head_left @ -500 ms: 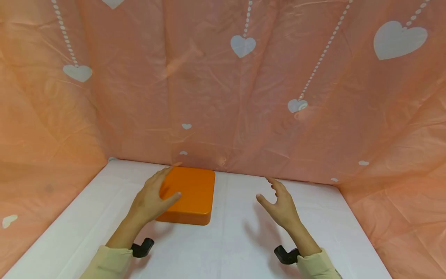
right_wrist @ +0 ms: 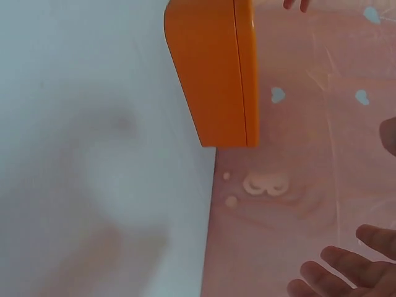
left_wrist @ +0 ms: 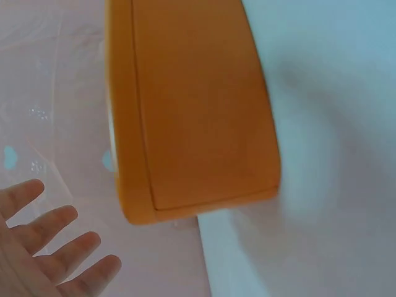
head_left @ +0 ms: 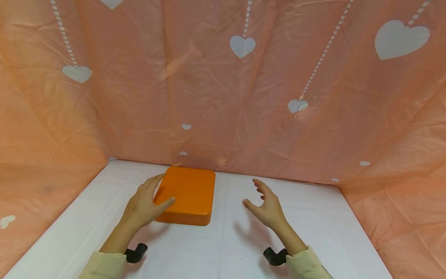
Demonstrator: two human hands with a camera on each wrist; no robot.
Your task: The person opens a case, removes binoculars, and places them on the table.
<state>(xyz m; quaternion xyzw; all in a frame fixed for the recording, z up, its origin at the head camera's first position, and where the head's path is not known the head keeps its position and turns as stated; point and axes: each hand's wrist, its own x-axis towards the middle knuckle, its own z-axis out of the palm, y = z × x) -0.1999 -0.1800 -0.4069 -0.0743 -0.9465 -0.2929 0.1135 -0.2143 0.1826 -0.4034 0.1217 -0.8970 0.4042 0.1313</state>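
Note:
An orange box (head_left: 189, 190) with rounded corners lies flat on the white table, left of centre near the back cloth. Its side wall with a thin seam fills the middle of the left wrist view. My left hand (head_left: 141, 205) hovers at the box's left side, fingers spread, its thumb overlapping the box's near left part in the head view. To the right of the box, apart from it, my right hand (head_left: 266, 207) hangs over the table with fingers loosely bent and thumb out. Neither hand holds anything.
A white table (head_left: 226, 248) runs back to a peach cloth (head_left: 209, 97) printed with white hearts, which also hangs at the left and right sides. Black brackets (head_left: 136, 253) sit at both wrists, by the sleeves.
Both hands have moved a little to the left and slightly toward me. The left fingers now overlap less of the box. The box has stayed in place.

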